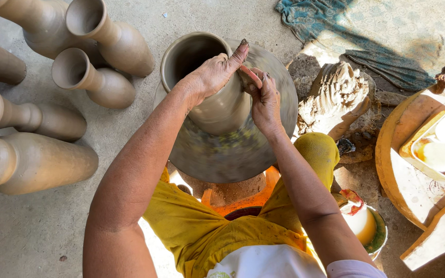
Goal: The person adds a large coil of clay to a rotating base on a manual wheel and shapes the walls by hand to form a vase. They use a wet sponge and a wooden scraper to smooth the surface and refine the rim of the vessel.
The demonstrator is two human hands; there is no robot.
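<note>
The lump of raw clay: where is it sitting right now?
In the head view, the lump of raw clay lies on the ground right of the spinning wheel, just beyond the right hand, below the blue-green cloth.

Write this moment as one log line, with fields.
left hand: on clay vase neck | right hand: pressing shaping tool to neck | potter's wheel: spinning | finished vases: on floor, left
</note>
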